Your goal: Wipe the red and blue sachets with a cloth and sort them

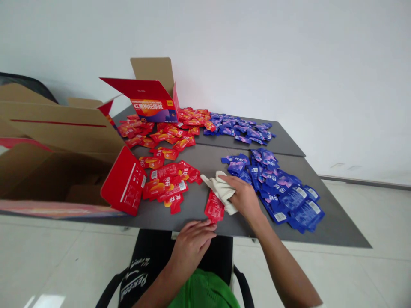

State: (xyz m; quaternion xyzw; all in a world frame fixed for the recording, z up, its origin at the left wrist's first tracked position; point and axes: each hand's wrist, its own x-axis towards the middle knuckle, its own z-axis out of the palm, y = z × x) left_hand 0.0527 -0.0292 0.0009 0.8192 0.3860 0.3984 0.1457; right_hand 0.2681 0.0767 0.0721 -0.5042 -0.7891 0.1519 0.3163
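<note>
A red pouch [214,207] with pale print lies near the front edge of the grey table, partly covered by a white cloth. My right hand [241,194] is closed on the white cloth [220,188] and presses it over the upper part of the pouch. At the pouch's lower end, the fingers of my left hand [196,240] hold it down at the table edge. Just left of the cloth is a cluster of red pouches [167,182]. A heap of blue pouches [282,188] sits to the right of my right hand.
A large open carton [125,184] stands at the left front, its flaps up. Behind it is a second open printed box [154,109]. Farther back lie more red pouches [167,132] and blue pouches [239,127]. The grey table [334,226] ends close to my body.
</note>
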